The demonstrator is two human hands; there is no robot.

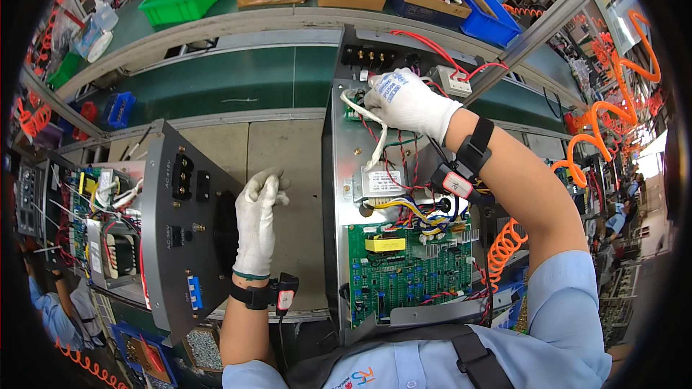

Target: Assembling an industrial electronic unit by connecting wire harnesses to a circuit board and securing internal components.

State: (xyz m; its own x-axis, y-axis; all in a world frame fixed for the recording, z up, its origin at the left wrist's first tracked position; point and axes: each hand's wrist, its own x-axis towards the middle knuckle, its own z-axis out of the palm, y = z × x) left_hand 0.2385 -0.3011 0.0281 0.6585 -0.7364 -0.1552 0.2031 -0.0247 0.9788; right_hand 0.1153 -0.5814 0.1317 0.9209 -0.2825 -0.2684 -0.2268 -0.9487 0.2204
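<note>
The white-gloved right hand (409, 103) curls over the open grey metal chassis (344, 166), its grip hidden. The white-gloved left hand (258, 216) hovers loosely bent, empty

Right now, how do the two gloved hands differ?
The left hand is between the grey panel and open chassis, apparently holding nothing; the right hand is at the chassis's far end, its grip unclear. Blue print shows on the right hand, none visible on the left hand. Both wear white gloves and black wrist straps.
</note>
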